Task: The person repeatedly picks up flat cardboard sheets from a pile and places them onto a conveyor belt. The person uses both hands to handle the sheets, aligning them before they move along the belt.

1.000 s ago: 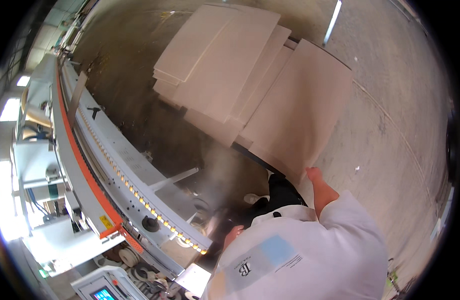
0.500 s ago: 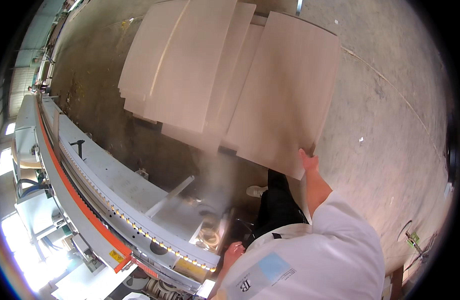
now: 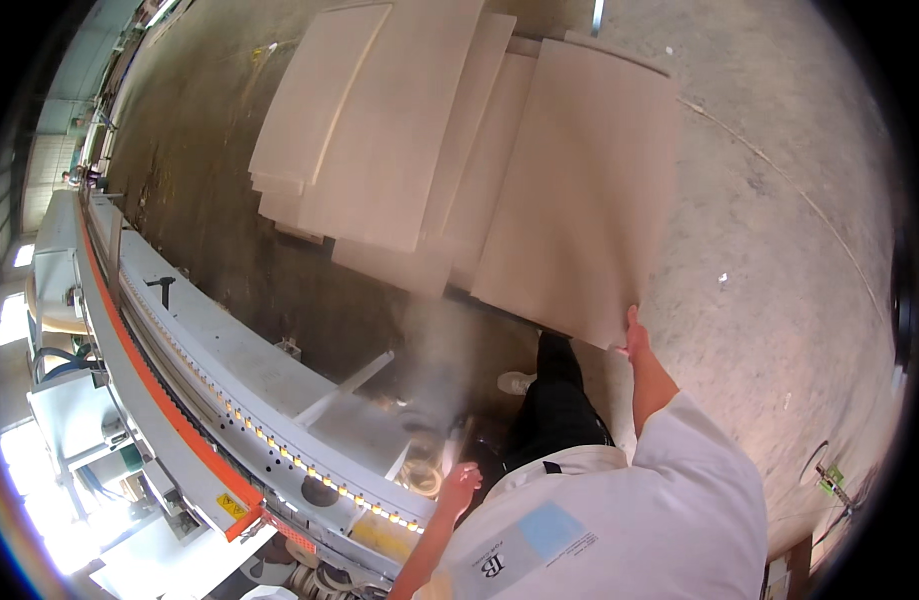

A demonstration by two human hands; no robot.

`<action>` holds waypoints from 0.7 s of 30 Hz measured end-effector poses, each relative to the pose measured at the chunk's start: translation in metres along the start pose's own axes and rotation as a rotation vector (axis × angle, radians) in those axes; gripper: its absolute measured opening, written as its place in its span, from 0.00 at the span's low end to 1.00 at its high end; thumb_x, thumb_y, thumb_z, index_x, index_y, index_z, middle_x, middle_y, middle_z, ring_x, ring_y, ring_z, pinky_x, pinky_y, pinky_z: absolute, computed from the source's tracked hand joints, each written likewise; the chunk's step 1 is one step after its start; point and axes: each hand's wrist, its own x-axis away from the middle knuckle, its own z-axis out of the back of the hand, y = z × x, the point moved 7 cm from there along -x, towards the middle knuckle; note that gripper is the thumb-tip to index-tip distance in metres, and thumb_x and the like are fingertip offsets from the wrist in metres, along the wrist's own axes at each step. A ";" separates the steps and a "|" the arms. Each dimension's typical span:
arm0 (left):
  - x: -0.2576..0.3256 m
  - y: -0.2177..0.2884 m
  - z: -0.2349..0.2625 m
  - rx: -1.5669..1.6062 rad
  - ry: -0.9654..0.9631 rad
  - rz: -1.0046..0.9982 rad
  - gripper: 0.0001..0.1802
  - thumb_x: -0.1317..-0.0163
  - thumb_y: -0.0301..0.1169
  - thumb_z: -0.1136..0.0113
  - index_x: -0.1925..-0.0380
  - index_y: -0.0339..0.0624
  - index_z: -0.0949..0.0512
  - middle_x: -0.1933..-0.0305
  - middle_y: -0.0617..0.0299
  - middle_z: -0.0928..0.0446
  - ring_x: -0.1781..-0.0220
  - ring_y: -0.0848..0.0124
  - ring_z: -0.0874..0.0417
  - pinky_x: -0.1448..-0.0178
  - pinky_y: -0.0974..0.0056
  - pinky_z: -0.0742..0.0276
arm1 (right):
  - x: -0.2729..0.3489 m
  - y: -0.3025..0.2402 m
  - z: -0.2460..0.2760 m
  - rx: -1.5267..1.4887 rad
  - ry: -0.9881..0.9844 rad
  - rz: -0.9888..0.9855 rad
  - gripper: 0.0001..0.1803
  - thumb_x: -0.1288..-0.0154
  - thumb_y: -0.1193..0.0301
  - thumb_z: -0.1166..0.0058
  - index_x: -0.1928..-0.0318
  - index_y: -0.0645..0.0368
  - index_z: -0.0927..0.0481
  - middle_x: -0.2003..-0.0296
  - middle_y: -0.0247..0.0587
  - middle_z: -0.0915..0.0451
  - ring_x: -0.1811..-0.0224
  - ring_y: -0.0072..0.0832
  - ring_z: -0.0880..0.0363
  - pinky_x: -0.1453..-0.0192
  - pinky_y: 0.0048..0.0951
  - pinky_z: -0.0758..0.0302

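My right hand (image 3: pixel 635 335) grips the near right corner of a large flat brown board (image 3: pixel 580 180), its thumb lying on top and the fingers hidden beneath. This board lies at the right side of several overlapping boards of the same colour; one broad board (image 3: pixel 390 140) tops the left part. By my waist, beside the end of a long machine, my left hand (image 3: pixel 462 488) hangs with its fingers loosely bent and apart. Nothing shows in it.
The long machine (image 3: pixel 230 340) with an orange stripe and a row of yellowish rollers runs along my left. A pale bar (image 3: pixel 345 387) juts from it toward the boards. Rolls of tan edging (image 3: pixel 420 470) sit near my left hand. Concrete floor (image 3: pixel 770 300) stretches to the right.
My right hand and the held board's near corner have shifted slightly right. The board now covers more of the gap at its near edge. My left hand has risen a little from my waist.
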 end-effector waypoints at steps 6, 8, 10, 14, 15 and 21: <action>-0.052 0.128 -0.035 -0.010 -0.067 -0.139 0.19 0.25 0.39 0.45 0.43 0.39 0.25 0.56 0.57 0.17 0.57 0.70 0.17 0.53 0.66 0.20 | 0.085 0.048 -0.070 -0.134 -0.525 -0.095 0.44 0.30 0.31 0.57 0.35 0.58 0.27 0.42 0.44 0.20 0.42 0.37 0.20 0.42 0.47 0.20; -0.064 0.165 -0.054 0.163 0.012 -0.199 0.21 0.25 0.42 0.45 0.43 0.38 0.26 0.51 0.56 0.19 0.53 0.70 0.18 0.52 0.64 0.21 | 0.149 0.049 -0.097 -0.155 -0.711 -0.171 0.40 0.25 0.35 0.61 0.33 0.57 0.28 0.39 0.44 0.21 0.39 0.39 0.21 0.33 0.47 0.26; -0.077 0.170 -0.059 0.315 0.047 -0.164 0.23 0.25 0.44 0.45 0.42 0.38 0.27 0.48 0.56 0.21 0.49 0.70 0.20 0.51 0.63 0.22 | 0.228 0.035 -0.119 -0.162 -1.010 -0.161 0.38 0.24 0.39 0.60 0.32 0.58 0.30 0.37 0.45 0.22 0.37 0.40 0.23 0.33 0.46 0.27; -0.089 0.138 -0.052 0.598 0.173 -0.030 0.23 0.26 0.46 0.43 0.43 0.39 0.27 0.46 0.57 0.21 0.45 0.67 0.20 0.49 0.59 0.21 | 0.275 0.065 -0.142 0.032 -1.228 -0.245 0.35 0.23 0.42 0.57 0.32 0.57 0.29 0.37 0.45 0.23 0.35 0.41 0.24 0.33 0.47 0.26; -0.080 0.128 -0.041 0.668 0.247 -0.027 0.23 0.27 0.45 0.41 0.43 0.40 0.27 0.47 0.57 0.21 0.45 0.66 0.19 0.49 0.58 0.20 | 0.271 0.071 -0.144 0.119 -1.208 -0.255 0.35 0.23 0.42 0.57 0.32 0.57 0.30 0.37 0.45 0.22 0.35 0.41 0.24 0.33 0.47 0.26; -0.016 0.045 0.028 0.775 0.477 0.030 0.20 0.26 0.41 0.42 0.43 0.39 0.27 0.44 0.58 0.21 0.44 0.63 0.19 0.48 0.54 0.19 | 0.190 0.007 -0.120 -0.181 -0.850 -0.033 0.32 0.26 0.44 0.49 0.33 0.53 0.27 0.40 0.39 0.21 0.39 0.39 0.22 0.36 0.45 0.26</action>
